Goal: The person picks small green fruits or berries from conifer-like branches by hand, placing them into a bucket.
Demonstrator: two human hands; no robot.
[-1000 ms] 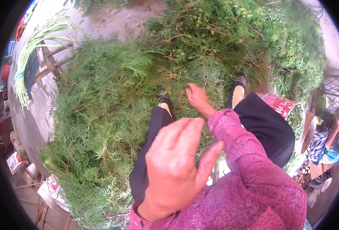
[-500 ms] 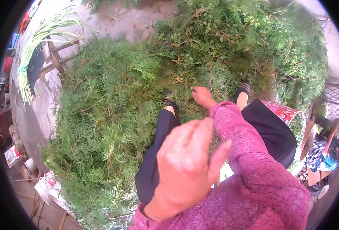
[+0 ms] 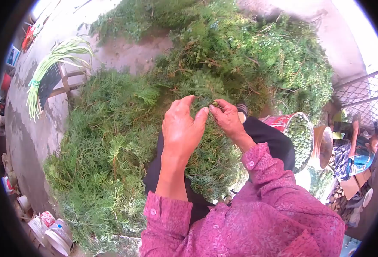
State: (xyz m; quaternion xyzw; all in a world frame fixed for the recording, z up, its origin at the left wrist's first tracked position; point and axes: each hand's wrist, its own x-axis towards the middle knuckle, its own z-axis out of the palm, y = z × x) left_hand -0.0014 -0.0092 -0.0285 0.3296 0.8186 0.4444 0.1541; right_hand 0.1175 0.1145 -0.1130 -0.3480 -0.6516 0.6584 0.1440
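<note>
My right hand (image 3: 228, 120) pinches a small green seed cone (image 3: 215, 103) between thumb and forefinger. Close beside it is my left hand (image 3: 181, 126), back toward me, its fingers curled and its thumb pointing at the cone. What those curled fingers hold, if anything, is hidden behind the hand. Just beyond both hands lie feathery evergreen sprigs (image 3: 206, 83), part of a broad spread of cut branches (image 3: 107, 145) around my legs. By my right knee a red and white bucket (image 3: 278, 122) holds many small green cones (image 3: 299, 139).
A bundle of long green beans (image 3: 47, 68) lies over a small wooden stool (image 3: 65, 83) at the far left. White containers (image 3: 56, 237) stand at the lower left. A brownish container (image 3: 321, 145) and a wire mesh panel (image 3: 362, 96) are on the right.
My right hand has come up from the branches and now pinches a small cone. My left hand has moved forward beside it. The view has shifted, showing more of the bucket.
</note>
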